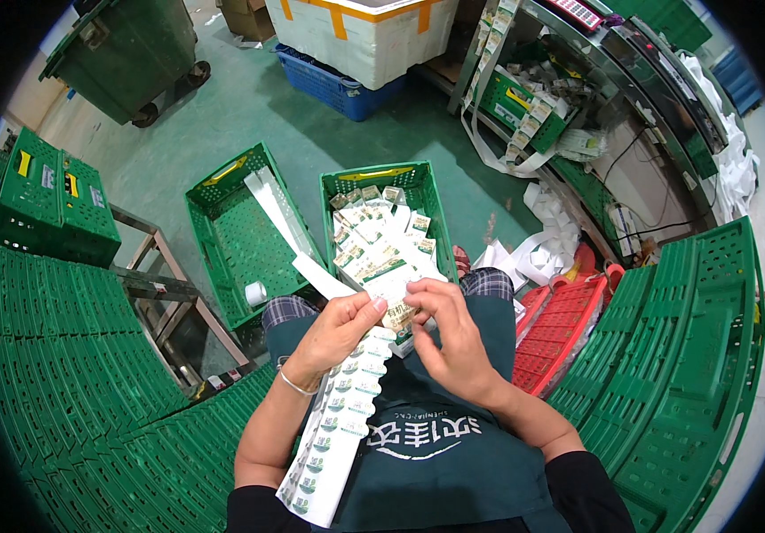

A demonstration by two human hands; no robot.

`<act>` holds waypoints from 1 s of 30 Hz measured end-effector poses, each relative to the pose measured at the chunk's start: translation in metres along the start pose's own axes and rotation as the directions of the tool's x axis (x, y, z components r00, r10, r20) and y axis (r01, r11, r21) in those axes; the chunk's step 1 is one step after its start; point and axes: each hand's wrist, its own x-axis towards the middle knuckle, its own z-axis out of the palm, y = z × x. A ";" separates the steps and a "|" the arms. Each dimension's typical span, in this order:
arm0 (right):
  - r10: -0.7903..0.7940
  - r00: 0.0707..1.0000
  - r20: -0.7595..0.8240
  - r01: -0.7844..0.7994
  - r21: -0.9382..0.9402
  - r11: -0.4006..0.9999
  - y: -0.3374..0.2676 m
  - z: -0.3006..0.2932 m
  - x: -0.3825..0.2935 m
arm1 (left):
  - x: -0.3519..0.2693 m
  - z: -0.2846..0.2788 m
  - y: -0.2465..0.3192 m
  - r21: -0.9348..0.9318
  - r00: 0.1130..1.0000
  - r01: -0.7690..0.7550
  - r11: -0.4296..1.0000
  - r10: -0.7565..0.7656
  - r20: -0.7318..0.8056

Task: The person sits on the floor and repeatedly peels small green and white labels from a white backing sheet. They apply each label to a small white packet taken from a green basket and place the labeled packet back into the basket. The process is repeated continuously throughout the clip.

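Observation:
My left hand [342, 326] pinches a long strip of printed labels [339, 413] between thumb and fingers; the strip hangs over my left forearm and lap. A white backing strip [319, 276] runs from this hand toward the left crate. Beside it, my right hand [439, 320] has bent fingers at the edge of a small printed carton [399, 320] on my lap; whether it grips anything is unclear. Several cartons [382, 233] lie in the green plastic crate [445, 246] before me.
Another green crate [212, 266] at the left holds white strips and a small white roll [256, 293]. Stacked green crates [56, 346] flank me. A red crate [559, 333] and crumpled backing paper [549, 233] lie at right. A foam box [369, 40] and wheeled bin [129, 60] stand ahead.

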 end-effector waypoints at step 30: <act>0.445 0.875 0.190 -0.458 0.623 0.634 0.070 0.005 0.035 | 0.056 -0.014 0.028 0.770 0.764 -0.206 0.604 0.591 -0.259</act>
